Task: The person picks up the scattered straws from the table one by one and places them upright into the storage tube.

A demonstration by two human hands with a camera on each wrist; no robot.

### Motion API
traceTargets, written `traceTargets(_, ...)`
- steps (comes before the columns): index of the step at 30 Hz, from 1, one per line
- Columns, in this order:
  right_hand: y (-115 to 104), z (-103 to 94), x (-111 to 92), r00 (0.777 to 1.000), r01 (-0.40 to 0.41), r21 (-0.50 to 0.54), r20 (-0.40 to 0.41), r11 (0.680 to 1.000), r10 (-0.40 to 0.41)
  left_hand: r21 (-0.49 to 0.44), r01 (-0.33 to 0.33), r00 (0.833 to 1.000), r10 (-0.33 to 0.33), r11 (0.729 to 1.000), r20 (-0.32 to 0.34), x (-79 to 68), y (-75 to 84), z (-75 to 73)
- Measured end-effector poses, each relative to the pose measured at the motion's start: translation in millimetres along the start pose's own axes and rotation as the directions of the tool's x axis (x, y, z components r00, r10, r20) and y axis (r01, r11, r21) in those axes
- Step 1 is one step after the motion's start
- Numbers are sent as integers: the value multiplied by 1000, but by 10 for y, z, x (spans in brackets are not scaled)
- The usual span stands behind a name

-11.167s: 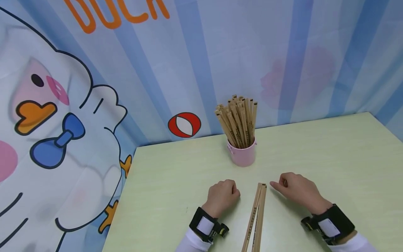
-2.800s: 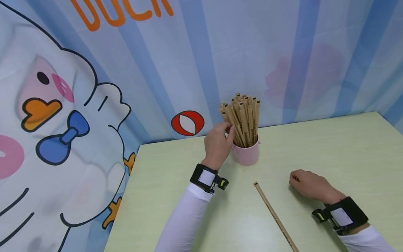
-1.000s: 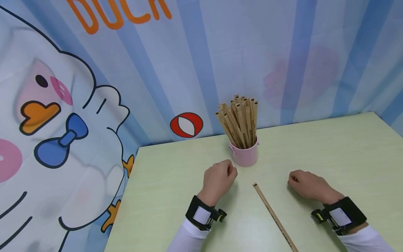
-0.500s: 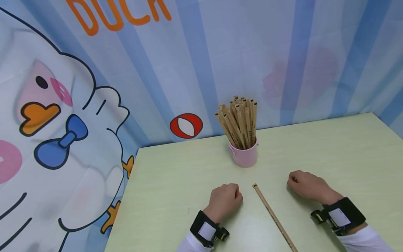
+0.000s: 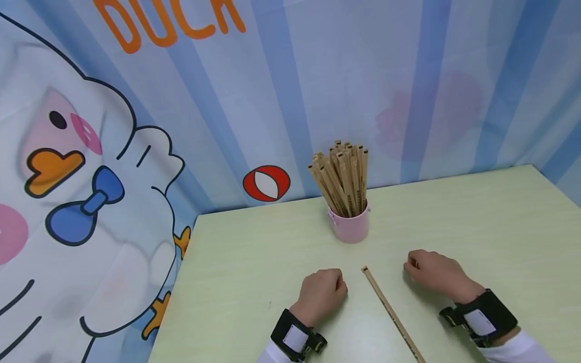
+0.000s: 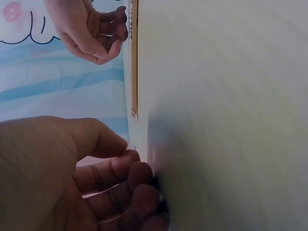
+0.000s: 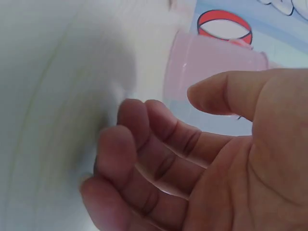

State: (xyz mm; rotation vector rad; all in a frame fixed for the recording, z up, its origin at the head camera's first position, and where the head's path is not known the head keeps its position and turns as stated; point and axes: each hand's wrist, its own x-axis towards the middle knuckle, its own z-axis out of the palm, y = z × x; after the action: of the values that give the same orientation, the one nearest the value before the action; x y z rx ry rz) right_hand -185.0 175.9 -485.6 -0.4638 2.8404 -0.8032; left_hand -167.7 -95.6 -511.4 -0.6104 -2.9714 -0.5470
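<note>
One long, thin brown stick with dark print, like chopsticks in a paper sleeve (image 5: 393,314), lies slanted on the table between the hands. My left hand (image 5: 321,296) rests on the table left of it, fingers loosely curled; the left wrist view shows nothing in its fingers. To the stick's right is my right hand (image 5: 437,274), its fingers loosely bent and its thumb apart in the right wrist view, holding nothing. Behind both hands stands a pink bucket (image 5: 351,229), packed with upright brown wrapped sticks (image 5: 342,176) of the same look.
The pale wooden table (image 5: 245,242) ends at the back against a blue striped cloth backdrop (image 5: 345,75) with a printed duck (image 5: 122,287) on the left. Black wrist cameras are strapped to both forearms.
Of two sticks on the table at first, one remains there. My left hand was at the bucket's sticks, then drew back to the table. My right hand has shifted slightly left.
</note>
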Motion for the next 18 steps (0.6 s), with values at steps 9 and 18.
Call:
traceTargets(9,-366,159,-93,998,41,-96,54,994,-36,-17,-10,1000,10,1000,11,-1,24,-71)
traceTargets(18,-451,327,-161,991,83,-191,116,978,-62,-1,-14,1000,14,1000,25,12,13,-62)
